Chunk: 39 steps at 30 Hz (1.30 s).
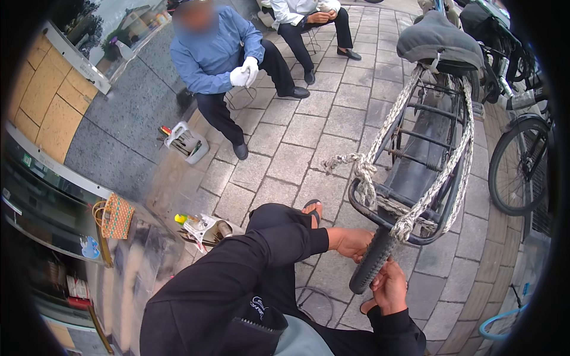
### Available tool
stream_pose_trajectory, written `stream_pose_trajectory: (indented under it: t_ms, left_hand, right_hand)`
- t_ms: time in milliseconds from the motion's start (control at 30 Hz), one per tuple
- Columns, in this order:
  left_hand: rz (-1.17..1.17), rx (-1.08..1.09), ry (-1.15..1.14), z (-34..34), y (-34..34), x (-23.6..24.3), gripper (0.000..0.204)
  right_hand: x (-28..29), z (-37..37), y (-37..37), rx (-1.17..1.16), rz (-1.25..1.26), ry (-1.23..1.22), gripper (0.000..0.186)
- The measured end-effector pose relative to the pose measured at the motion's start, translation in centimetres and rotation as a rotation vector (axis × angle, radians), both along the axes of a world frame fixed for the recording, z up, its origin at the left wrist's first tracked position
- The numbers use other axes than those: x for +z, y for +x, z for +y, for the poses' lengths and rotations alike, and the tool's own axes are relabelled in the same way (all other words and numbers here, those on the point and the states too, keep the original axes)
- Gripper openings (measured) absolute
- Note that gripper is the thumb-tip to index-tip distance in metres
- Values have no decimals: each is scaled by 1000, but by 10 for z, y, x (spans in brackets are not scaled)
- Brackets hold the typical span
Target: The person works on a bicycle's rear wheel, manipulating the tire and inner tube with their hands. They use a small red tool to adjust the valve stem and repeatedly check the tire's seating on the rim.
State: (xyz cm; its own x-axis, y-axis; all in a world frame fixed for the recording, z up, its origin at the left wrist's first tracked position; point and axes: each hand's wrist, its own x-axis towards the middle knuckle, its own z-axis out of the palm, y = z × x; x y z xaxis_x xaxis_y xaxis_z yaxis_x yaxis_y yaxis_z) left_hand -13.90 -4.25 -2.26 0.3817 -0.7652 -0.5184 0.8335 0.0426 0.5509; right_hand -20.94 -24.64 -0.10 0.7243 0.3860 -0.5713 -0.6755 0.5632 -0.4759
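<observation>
The rear of a bicycle stands in front of me, its black knobbly tire (374, 261) pointing toward my lap. My left hand (351, 242) is at the tire's left side, fingers curled against it and partly hidden. On the right side, my right hand (390, 287) has bent fingers pressed to the tire's edge near its lower end. Above the wheel is a black metal rack (430, 113), with thick whitish rope (399, 113) tied around it and knotted at the rear. A grey covered saddle (439, 40) sits beyond the rack.
Left of my knee lies a tray of tools (205, 231). A white plastic container (189, 144) with tools stands near a seated person in white gloves (240, 74). Another person sits farther back. Another bicycle (519, 163) is at right, above a blue hose (499, 323). A woven basket (117, 218) hangs left.
</observation>
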Motion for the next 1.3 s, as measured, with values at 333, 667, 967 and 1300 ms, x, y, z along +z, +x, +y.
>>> stream_pose_trajectory:
  t_ms: [333, 667, 967, 1300]
  left_hand:
    - [195, -20, -165, 9, 2, -27, 17]
    - [-112, 47, 161, -9, 0, -1, 15]
    - [-452, -187, 386, -18, 4, 24, 47]
    - [-320, 17, 374, -24, 3, 12, 32]
  right_hand:
    - [-5, -6, 5, 93, 27, 19, 17]
    - [-2, -14, 2, 67, -9, -136, 13]
    - [-10, -14, 5, 38, -8, -69, 6]
    - [-4, -19, -2, 41, -30, -100, 16]
